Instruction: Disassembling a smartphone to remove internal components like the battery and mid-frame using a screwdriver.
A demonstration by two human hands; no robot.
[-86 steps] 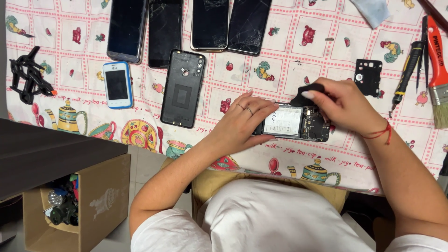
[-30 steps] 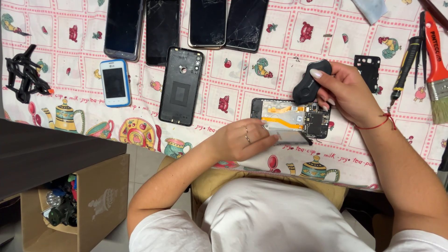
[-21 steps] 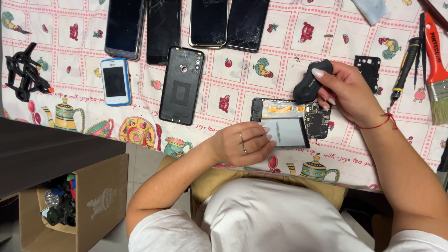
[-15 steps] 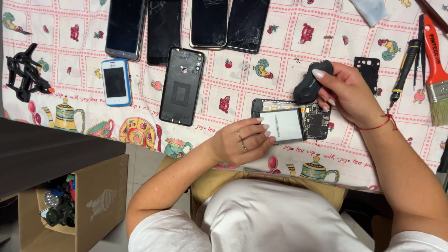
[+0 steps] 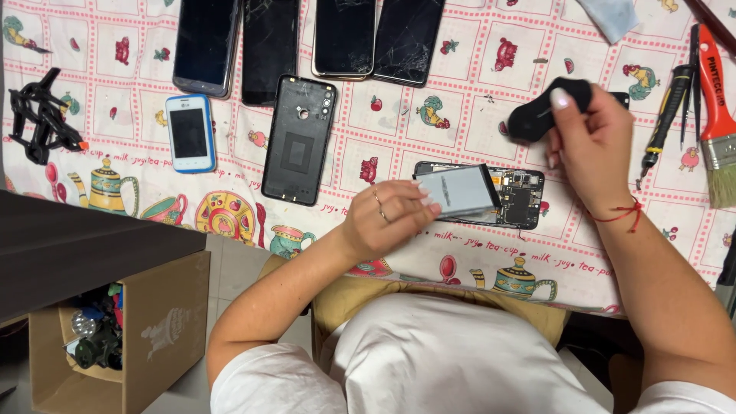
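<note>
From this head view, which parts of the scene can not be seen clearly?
- Opened phone: left part hidden under the grey battery lifted by the left hand.
- Black tool: partly covered by the right hand.
- Four dark phones: tops cut off by the upper edge.
- Paintbrush: cut off at the right edge.

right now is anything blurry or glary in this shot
Head view: light is even and soft, with no hard shadows; the battery in the left hand is slightly motion-blurred, as is the right hand; faint reflections show on the dark cracked phone screens; the tablecloth is sharp.
</note>
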